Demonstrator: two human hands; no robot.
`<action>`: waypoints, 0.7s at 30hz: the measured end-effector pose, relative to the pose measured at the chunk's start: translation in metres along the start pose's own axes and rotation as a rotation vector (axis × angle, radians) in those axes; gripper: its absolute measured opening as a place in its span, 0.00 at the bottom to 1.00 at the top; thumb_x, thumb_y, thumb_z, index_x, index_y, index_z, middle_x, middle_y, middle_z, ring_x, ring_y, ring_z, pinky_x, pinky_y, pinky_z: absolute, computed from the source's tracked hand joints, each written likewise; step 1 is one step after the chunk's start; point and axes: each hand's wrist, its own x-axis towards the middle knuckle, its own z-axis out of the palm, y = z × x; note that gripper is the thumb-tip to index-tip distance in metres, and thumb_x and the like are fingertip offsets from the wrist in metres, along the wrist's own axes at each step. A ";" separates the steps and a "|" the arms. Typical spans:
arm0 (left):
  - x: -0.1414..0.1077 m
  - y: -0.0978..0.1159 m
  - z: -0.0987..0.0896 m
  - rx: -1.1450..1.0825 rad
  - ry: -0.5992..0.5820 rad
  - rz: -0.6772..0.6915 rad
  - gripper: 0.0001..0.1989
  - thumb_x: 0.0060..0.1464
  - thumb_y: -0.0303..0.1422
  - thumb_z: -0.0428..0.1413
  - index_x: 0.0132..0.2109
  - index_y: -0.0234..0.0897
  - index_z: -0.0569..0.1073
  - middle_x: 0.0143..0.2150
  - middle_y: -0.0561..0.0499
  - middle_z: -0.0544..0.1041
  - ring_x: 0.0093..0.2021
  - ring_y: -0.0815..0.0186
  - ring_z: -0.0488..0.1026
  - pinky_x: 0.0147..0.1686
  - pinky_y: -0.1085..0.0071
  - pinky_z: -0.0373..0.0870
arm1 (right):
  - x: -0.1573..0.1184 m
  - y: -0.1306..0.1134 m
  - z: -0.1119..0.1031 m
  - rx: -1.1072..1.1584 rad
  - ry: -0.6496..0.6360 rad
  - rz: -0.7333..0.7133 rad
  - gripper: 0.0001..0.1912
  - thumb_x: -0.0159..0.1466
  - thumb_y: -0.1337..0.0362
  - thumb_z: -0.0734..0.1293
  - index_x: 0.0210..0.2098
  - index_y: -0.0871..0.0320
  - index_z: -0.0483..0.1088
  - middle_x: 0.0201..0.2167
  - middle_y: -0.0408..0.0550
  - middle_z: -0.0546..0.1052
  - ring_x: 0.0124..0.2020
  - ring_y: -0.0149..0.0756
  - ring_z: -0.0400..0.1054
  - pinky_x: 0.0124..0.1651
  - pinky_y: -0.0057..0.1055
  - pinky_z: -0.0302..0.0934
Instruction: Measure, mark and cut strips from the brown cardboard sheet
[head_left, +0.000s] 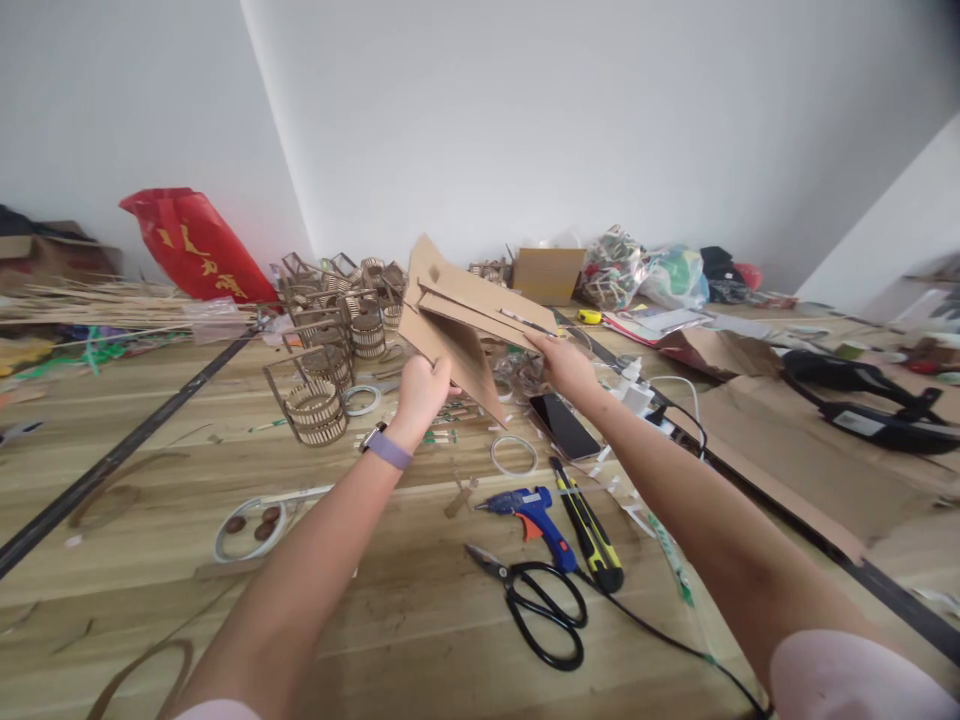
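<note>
Above the table, my left hand [426,392] is closed on the lower edge of a folded or stacked piece of brown cardboard [480,300]. At its right end, my right hand [568,368] grips the cardboard too, with the fingers partly hidden beneath. A thin pen-like stick [528,321] lies along the cardboard by my right fingertips; whether I pinch it I cannot tell. Below my hands are a white ring [514,455], a phone [564,427], a blue glue gun [534,512], a yellow-black utility knife [589,530] and black-handled scissors [536,605].
Several small bamboo baskets [316,412] stand at the back left, near a red bag [199,245]. A cardboard box [549,275] and plastic bags [613,268] line the wall. Flat cardboard [795,470] and a black strapped device [862,405] occupy the right. A cable crosses the front.
</note>
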 end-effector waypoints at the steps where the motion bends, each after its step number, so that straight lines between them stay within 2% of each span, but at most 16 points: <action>1: 0.001 0.002 -0.003 0.010 0.009 0.033 0.11 0.49 0.25 0.59 0.20 0.33 0.70 0.13 0.54 0.67 0.22 0.65 0.76 0.24 0.79 0.72 | 0.001 0.001 0.000 0.002 0.009 0.005 0.37 0.57 0.77 0.60 0.66 0.55 0.60 0.60 0.52 0.72 0.55 0.47 0.68 0.53 0.36 0.65; 3: 0.001 0.007 -0.009 -0.004 0.031 0.091 0.11 0.49 0.26 0.58 0.21 0.33 0.69 0.14 0.54 0.68 0.22 0.65 0.76 0.24 0.79 0.73 | 0.003 0.003 -0.001 0.007 0.019 0.014 0.38 0.56 0.77 0.60 0.66 0.55 0.61 0.59 0.52 0.72 0.55 0.47 0.69 0.53 0.36 0.65; 7: -0.011 0.015 -0.021 -0.043 0.048 0.157 0.03 0.48 0.28 0.57 0.29 0.31 0.73 0.22 0.53 0.75 0.23 0.67 0.76 0.27 0.75 0.78 | 0.007 0.002 -0.001 0.015 0.021 0.023 0.39 0.56 0.78 0.60 0.66 0.56 0.60 0.59 0.53 0.72 0.54 0.48 0.70 0.50 0.38 0.67; 12: -0.046 0.017 -0.037 -0.074 0.032 0.133 0.08 0.48 0.33 0.58 0.31 0.29 0.74 0.24 0.51 0.76 0.24 0.66 0.77 0.27 0.72 0.80 | 0.013 -0.004 0.001 0.005 -0.011 -0.020 0.37 0.58 0.76 0.60 0.66 0.55 0.60 0.62 0.51 0.69 0.58 0.46 0.67 0.57 0.38 0.64; 15: -0.073 0.015 -0.046 -0.126 0.036 0.047 0.10 0.46 0.34 0.60 0.32 0.29 0.75 0.27 0.49 0.79 0.26 0.65 0.78 0.26 0.72 0.80 | 0.018 -0.007 0.004 -0.021 -0.049 -0.046 0.37 0.58 0.76 0.60 0.66 0.54 0.60 0.63 0.51 0.69 0.58 0.47 0.66 0.57 0.40 0.63; 17: -0.091 0.013 -0.051 -0.186 0.103 -0.013 0.09 0.45 0.32 0.61 0.34 0.31 0.75 0.30 0.50 0.80 0.27 0.65 0.78 0.26 0.72 0.80 | 0.021 -0.009 0.007 -0.042 -0.078 -0.060 0.36 0.59 0.75 0.60 0.66 0.52 0.60 0.63 0.50 0.69 0.58 0.47 0.66 0.56 0.40 0.64; 21: -0.126 0.008 -0.059 -0.267 0.190 -0.193 0.06 0.47 0.31 0.61 0.29 0.32 0.73 0.26 0.51 0.79 0.25 0.67 0.76 0.25 0.73 0.79 | 0.026 -0.013 0.014 -0.074 -0.128 -0.089 0.32 0.63 0.74 0.57 0.66 0.52 0.60 0.62 0.51 0.69 0.57 0.47 0.66 0.54 0.39 0.64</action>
